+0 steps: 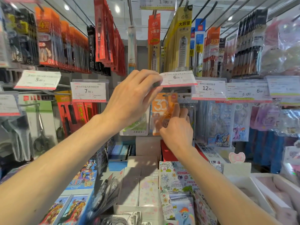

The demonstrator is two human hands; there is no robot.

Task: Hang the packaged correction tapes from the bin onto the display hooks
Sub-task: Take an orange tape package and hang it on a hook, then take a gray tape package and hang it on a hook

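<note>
At centre of the pegboard wall, left hand (132,98) pinches the left edge of the 6.00 price tag (178,78) and holds it tipped up. Under the tag, display hook (170,95) is only partly visible; its tip sits at the hang hole of the orange correction tape pack (162,109), but whether the hook is through the hole can't be told. Right hand (177,132) grips the pack's lower part, fingers curled around the front blister; the hand covers the pack's bottom right. Hands are apart, left above, right below. Print on the pack is blurred apart from a large "30".

Just left of it hangs a green pack (138,125), mostly hidden behind the left wrist. Source bin can't be identified among the boxes below.

Surroundings: rows of hooks with carded pens and refills above, price tags reading 5.00, 7.90 (88,91) and 12.90 (208,88), cartoon-print packs at right. Lower shelf holds notebooks (177,179) and white cartons (142,161); its front edge is cut off by the frame. Far edges of the view are smeared by lens distortion.
</note>
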